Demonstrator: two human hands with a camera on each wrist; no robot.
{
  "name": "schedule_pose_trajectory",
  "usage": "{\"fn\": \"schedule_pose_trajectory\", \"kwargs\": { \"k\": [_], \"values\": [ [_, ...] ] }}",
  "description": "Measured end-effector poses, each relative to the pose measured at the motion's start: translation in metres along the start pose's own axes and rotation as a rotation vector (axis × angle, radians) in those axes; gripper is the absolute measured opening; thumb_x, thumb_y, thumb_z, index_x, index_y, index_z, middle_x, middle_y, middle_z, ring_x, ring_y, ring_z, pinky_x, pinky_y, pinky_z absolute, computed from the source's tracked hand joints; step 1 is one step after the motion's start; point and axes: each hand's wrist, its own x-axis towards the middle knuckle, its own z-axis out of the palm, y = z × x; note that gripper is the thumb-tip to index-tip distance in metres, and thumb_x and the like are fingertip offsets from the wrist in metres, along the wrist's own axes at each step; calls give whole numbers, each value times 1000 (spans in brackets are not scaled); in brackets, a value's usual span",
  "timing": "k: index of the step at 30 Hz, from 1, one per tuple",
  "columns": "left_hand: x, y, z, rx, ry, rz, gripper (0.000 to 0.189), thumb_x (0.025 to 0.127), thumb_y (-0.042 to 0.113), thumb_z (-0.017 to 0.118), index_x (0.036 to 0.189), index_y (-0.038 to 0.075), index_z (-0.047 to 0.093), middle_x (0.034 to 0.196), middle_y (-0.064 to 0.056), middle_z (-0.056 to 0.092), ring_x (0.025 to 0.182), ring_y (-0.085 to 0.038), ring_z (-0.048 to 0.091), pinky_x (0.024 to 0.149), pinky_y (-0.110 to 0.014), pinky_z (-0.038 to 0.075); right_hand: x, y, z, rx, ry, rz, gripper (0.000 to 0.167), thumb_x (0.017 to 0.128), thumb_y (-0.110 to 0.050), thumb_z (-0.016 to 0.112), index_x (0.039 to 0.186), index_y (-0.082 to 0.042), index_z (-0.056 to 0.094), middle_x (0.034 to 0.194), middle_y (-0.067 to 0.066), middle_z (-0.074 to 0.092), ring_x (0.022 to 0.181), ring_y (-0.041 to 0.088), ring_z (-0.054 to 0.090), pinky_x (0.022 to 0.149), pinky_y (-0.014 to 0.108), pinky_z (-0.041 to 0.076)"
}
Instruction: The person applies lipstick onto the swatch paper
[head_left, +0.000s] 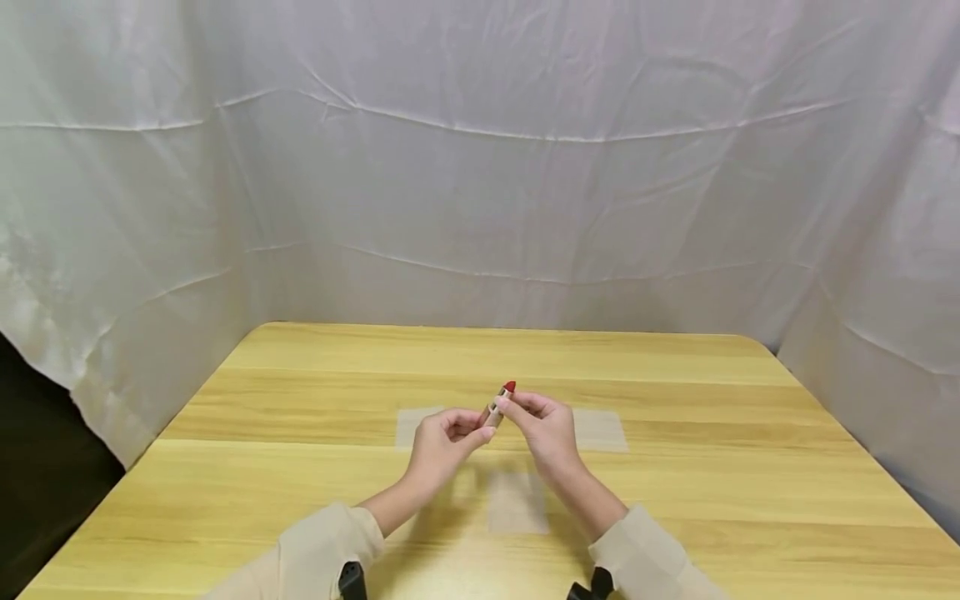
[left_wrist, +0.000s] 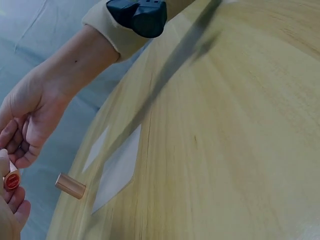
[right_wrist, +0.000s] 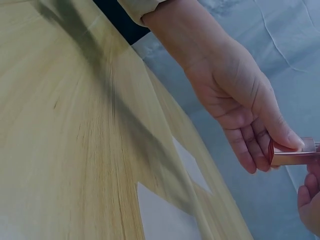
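Note:
Both hands meet over the middle of the table on a rose-gold lipstick, held tilted with its red tip up and to the right in the head view. My left hand pinches the lower end of its case. At the upper part, just under the red tip, my right hand grips with thumb and fingers. The left wrist view shows the round red base label. A rose-gold lipstick cap stands on the table, apart from both hands; the head view does not show it.
The wooden table carries several flat whitish patches, one to the right and one nearer. White cloth hangs behind and at both sides. Black devices sit on the beige sleeves.

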Motion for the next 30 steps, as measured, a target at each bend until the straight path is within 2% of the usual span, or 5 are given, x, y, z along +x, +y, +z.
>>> {"fn": "schedule_pose_trajectory", "kwargs": {
  "k": [4,8,15,19,30],
  "values": [
    [0,0,0,5,8,2,20,80,12,72,93,-3,68,89,-17,70,75,-11,64,67,-17,54,1,0,1,5,-8,9,25,82,-10,70,99,8,67,78,-6,68,83,9,59,82,24,49],
    [1,-3,-4,-14,-50,-4,24,82,13,70,97,-5,66,92,-18,68,79,-10,64,71,-19,54,2,-1,0,9,-38,8,25,82,-9,69,99,9,67,78,-7,68,82,9,59,81,24,49],
    [6,-9,-17,-182,-274,-17,41,93,19,56,115,-15,55,113,-31,60,93,-16,67,84,-26,54,5,-3,-3,11,-164,-18,23,85,-4,64,100,12,64,77,-9,67,80,8,59,84,29,50],
    [6,-12,-21,-274,-391,-64,49,96,24,50,116,-21,50,112,-37,57,91,-16,68,87,-34,53,7,-2,-5,14,-232,-24,25,86,-4,62,103,15,62,78,-12,68,80,7,60,85,29,51],
    [5,-11,-30,-288,-408,-119,56,94,30,54,116,-21,48,108,-30,61,89,-10,67,89,-32,52,8,-2,-8,33,-332,-27,27,87,-10,63,105,10,64,86,-11,70,90,8,62,88,25,49]
  ]
}}
